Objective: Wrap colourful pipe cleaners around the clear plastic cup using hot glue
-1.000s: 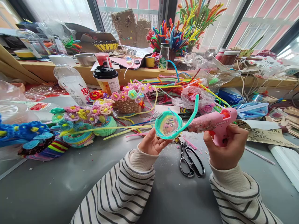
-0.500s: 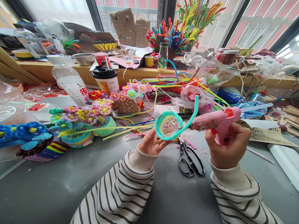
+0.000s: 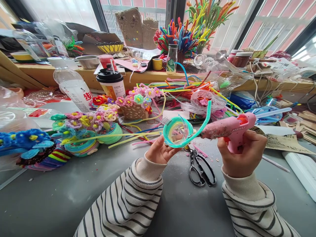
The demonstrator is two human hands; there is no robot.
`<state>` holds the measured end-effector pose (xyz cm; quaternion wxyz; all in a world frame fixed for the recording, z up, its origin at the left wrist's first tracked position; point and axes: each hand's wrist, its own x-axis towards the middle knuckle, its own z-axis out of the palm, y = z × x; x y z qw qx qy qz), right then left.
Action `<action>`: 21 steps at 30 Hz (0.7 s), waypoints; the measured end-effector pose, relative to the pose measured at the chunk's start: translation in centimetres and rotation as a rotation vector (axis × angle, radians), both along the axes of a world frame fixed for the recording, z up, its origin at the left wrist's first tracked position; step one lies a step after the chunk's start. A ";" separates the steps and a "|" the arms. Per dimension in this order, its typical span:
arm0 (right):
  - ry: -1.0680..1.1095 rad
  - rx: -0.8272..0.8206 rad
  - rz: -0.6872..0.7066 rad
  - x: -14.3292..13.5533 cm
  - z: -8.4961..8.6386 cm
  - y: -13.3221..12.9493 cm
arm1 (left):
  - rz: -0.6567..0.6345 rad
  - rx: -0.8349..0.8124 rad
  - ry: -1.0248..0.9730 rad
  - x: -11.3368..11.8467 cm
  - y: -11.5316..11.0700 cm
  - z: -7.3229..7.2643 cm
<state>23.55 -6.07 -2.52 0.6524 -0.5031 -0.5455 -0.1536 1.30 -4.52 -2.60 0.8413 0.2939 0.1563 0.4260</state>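
Observation:
My left hand (image 3: 161, 150) holds a round clear piece wrapped in pipe cleaner, a teal ring (image 3: 168, 140) with pale yellow inside. One loose teal end (image 3: 208, 113) curves up to the right. In my right hand (image 3: 243, 154) is a pink glue gun (image 3: 233, 129), with a finger at its trigger. The gun's nozzle is at the ring's right side, near the base of the loose end; whether it touches cannot be made out. A clear glue stick (image 3: 274, 113) sticks out of the gun's back. Black-handled scissors (image 3: 202, 169) lie on the table below the ring.
Pipe-cleaner flower pots (image 3: 84, 144) stand at the left, with a bottle (image 3: 75, 90) and a lidded cup (image 3: 111, 85) behind. Loose pipe cleaners (image 3: 172, 86) and plastic wrap lie at the back. Paper (image 3: 286, 140) and a white object (image 3: 301, 171) are at the right.
The glue gun has shifted very slightly to the right. Both hands keep their hold, and the ring stays in nearly the same place.

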 end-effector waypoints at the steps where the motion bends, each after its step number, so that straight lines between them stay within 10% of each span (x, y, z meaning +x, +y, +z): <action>1: -0.004 -0.002 -0.003 0.0 0.0 0.0 | 0.000 0.000 0.009 0.0 0.0 -0.1; 21: -0.057 0.061 -0.035 0.3 0.1 -0.1 | 0.029 -0.054 0.021 0.0 0.0 0.0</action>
